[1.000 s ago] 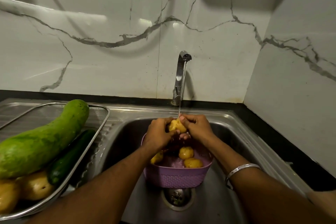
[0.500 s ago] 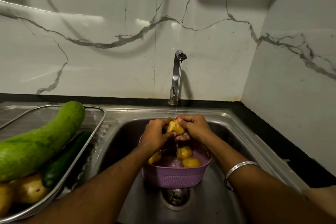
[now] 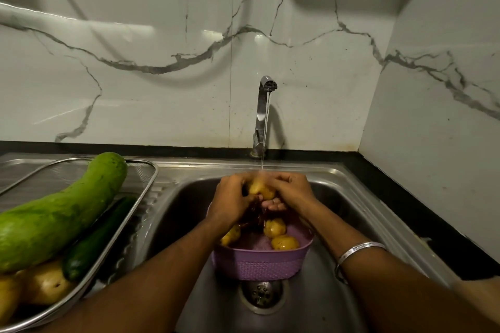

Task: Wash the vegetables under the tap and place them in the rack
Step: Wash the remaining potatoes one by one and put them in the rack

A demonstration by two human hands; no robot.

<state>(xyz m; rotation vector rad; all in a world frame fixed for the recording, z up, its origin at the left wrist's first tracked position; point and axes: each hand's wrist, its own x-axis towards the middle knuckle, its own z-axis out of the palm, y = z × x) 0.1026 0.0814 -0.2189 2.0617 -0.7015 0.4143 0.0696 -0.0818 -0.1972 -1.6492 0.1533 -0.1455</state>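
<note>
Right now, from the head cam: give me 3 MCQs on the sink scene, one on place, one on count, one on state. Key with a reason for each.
1. Where does the purple basket sit?
A. in the sink, over the drain
B. in the rack
C. on the counter at right

2. How many potatoes show inside the basket, not counting the one in the hands?
A. one
B. three
C. six

3. What is the state of the tap?
A. off
B. running
C. hidden

Key: 1 A, the basket stands in the sink just behind the drain. 2 B, three potatoes lie in it. 3 B, a thin stream falls onto the potato held by the left hand and right hand.
</note>
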